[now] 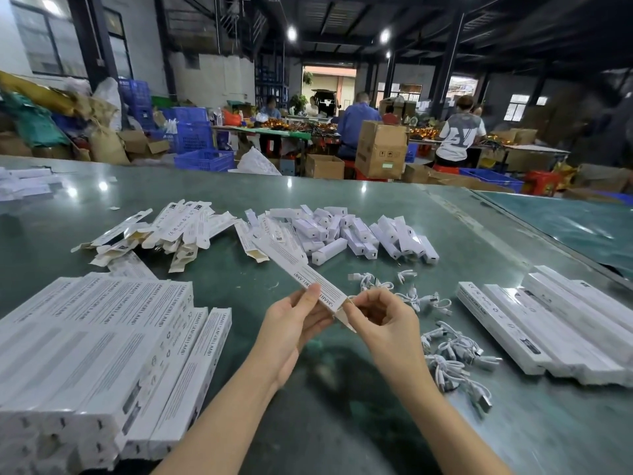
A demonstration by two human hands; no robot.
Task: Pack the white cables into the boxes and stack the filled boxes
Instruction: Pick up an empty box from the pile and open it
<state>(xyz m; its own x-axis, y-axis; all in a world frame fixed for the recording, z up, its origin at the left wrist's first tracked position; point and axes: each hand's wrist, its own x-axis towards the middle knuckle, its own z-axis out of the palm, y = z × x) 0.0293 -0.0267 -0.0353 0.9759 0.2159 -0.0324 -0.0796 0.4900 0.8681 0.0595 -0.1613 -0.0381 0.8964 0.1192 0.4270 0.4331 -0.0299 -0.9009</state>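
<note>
Mid-run. Left hand point(291, 332) grips one long white box point(301, 272) near its near end, thumb on top; right hand point(375, 315) pinches the open end flap point(342, 315) of the same box, held over the middle of the counter point(342, 423). Can't tell if a cable is already inside.

Done, by my read: large stack of closed boxes point(102, 354) at the near left corner, several layers deep.

Left: loose white cables point(448, 358) just right of the right hand, more of them point(404, 293) a bit farther out. Long boxes point(548, 327) along the right edge; filled or not, can't tell. Farther out, mid-counter: flat unfolded cartons point(171, 231) at left, a heap of small white boxes point(359, 234) at right. So plenty remains.

Text: held box and stack read "SMART ... LAMP", middle word not legible. CE mark on the right-edge boxes and flat cartons. Fine print unreadable.
</note>
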